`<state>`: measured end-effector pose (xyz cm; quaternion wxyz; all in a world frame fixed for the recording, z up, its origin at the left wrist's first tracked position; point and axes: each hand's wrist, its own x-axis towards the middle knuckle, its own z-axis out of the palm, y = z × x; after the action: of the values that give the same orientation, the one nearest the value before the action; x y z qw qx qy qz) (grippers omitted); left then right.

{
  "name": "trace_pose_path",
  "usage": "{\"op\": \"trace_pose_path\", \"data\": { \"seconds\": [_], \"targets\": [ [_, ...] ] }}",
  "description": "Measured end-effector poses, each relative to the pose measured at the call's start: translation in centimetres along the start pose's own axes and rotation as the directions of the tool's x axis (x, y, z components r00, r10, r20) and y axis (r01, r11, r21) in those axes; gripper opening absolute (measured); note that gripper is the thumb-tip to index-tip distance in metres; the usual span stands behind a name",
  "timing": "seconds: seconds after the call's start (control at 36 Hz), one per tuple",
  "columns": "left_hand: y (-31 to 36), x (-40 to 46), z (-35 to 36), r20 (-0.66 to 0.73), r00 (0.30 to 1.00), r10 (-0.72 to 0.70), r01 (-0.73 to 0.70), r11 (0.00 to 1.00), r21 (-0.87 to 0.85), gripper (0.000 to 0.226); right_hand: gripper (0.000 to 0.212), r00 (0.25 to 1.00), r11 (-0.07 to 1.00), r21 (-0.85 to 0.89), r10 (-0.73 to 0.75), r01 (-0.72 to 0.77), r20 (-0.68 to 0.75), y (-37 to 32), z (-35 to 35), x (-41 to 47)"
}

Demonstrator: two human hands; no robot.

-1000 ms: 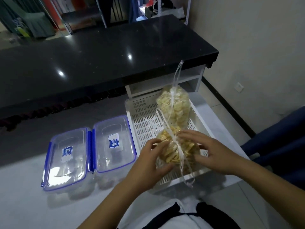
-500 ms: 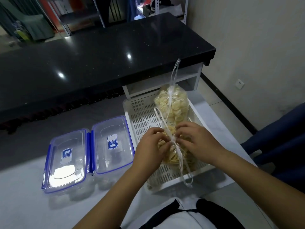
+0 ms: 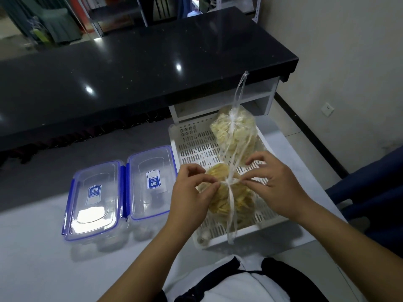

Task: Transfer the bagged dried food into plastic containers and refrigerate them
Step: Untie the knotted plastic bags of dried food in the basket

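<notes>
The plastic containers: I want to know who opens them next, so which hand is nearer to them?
Left. The left hand is beside the containers; the right hand is across the bag, farther away.

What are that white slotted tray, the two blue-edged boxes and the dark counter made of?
The white tray looks like moulded matte plastic: it has even punched slots and thick rims. The two boxes seem to be clear glossy plastic with blue clip edges; the tabletop shows through their lids. The black counter looks like polished stone or a stone-like composite, speckled and mirroring the lamps.
</notes>
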<state>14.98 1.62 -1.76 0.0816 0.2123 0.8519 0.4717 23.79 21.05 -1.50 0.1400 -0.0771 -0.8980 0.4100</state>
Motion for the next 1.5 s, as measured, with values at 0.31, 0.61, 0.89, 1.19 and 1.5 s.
{"op": "trace_pose_path", "data": {
  "seconds": [0.31,0.61,0.89,1.19,1.5],
  "targets": [
    [-0.5,0.3,0.0,0.098,0.995,0.006,-0.013,0.997,0.070,0.008,0.015,0.994,0.993,-0.046,0.108,-0.109,-0.016,-0.4,2.8,-1.0],
    [-0.3,2.3,-0.5,0.275,0.960,0.046,-0.113,0.965,0.235,0.017,0.003,0.994,0.991,-0.127,0.061,-0.050,0.088,-0.9,3.4,0.8],
    [0.0,3.2,-1.5,0.271,0.949,0.163,-0.237,0.934,0.268,0.005,0.005,0.993,0.987,-0.150,-0.041,0.057,0.109,-1.0,0.8,0.7],
    [-1.9,0.5,-3.1,0.215,0.977,-0.002,-0.040,0.981,0.191,0.008,0.007,0.990,0.993,-0.101,0.067,-0.054,0.127,1.5,-2.7,-0.3],
    [1.9,2.6,-1.8,0.310,0.937,0.163,-0.267,0.906,0.329,0.032,0.039,0.974,0.979,-0.203,0.042,0.005,0.224,-1.7,-0.4,1.7]
  ]
}}
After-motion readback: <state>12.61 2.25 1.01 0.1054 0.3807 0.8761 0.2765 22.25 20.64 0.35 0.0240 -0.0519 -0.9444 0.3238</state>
